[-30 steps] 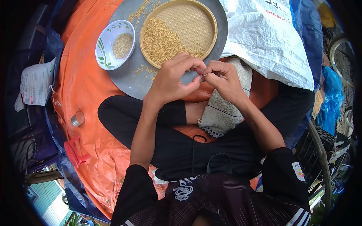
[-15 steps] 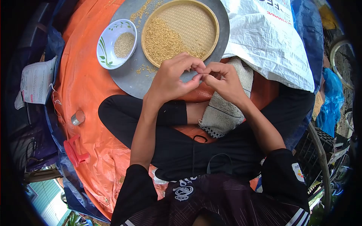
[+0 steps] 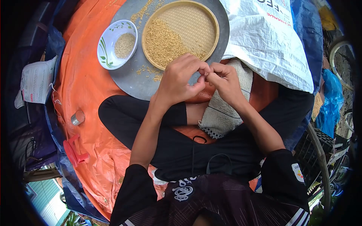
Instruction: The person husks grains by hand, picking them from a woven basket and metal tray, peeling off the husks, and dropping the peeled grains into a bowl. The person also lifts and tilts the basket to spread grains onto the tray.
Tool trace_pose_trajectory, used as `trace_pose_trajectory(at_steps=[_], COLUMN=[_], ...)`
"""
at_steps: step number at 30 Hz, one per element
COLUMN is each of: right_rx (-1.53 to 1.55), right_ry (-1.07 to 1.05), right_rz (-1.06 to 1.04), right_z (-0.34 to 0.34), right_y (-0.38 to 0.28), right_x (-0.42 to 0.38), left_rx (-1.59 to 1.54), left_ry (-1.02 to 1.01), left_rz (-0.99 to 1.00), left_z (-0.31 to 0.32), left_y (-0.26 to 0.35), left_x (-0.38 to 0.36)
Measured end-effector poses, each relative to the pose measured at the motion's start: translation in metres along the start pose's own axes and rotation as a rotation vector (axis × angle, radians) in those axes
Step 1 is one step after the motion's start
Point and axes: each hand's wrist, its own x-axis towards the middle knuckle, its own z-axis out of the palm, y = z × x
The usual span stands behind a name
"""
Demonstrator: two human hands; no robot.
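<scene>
My left hand (image 3: 181,78) and my right hand (image 3: 227,81) meet above the near edge of a grey round tray (image 3: 128,81). Thumb and forefinger are pinched on each, the fingertips touching; whatever lies between them is too small to make out. Just beyond my left hand sits a round woven bamboo basket (image 3: 215,37), its left half covered with golden unhusked rice grains (image 3: 162,39). A white bowl with green leaf patterns (image 3: 106,43) stands left of it, holding a small heap of pale husked grains (image 3: 125,45).
A folded grey cloth (image 3: 226,109) lies over my leg below my right hand. A white woven sack (image 3: 267,49) spreads at the right. On the orange tarp (image 3: 102,139) at the left are a small metal cup (image 3: 78,118) and a red plastic object (image 3: 75,150). Loose grains dot the tray.
My left hand has shifted slightly right and its wrist has turned a little. My right hand's fingers have curled in slightly; the fingertips still meet. The bowl and basket look unmoved.
</scene>
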Motion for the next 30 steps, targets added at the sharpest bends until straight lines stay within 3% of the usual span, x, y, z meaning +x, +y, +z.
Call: trace_pose_trajectory(at_steps=[6, 12, 16, 22, 25, 28, 30], right_rx=[-0.085, -0.136, -0.055, -0.160, -0.249, -0.333, -0.394], right_ry=[0.022, 0.071, 0.034, -0.048, -0.074, -0.107, -0.090], right_rz=[-0.058, -0.064, -0.008, -0.008, -0.076, -0.097, -0.192], right_z=[0.000, 0.002, 0.003, 0.010, 0.015, 0.018, 0.020], right_y=[-0.003, -0.008, 0.002, -0.001, -0.005, -0.008, -0.008], right_x=[-0.002, -0.003, -0.004, -0.008, -0.010, -0.012, -0.013], left_rx=[-0.031, -0.020, 0.020, 0.193, 0.187, 0.162, 0.191], left_ry=[-0.009, 0.126, 0.185, 0.538, 0.736, 0.855, 0.765], left_rz=[-0.047, -0.039, -0.189, -0.590, -0.603, -0.758, -0.699], left_z=[0.001, 0.008, -0.007, -0.082, -0.106, -0.104, -0.091], left_y=[-0.001, 0.005, 0.005, -0.062, -0.122, -0.137, -0.131], left_x=[-0.001, 0.001, 0.004, -0.018, -0.047, -0.051, -0.044])
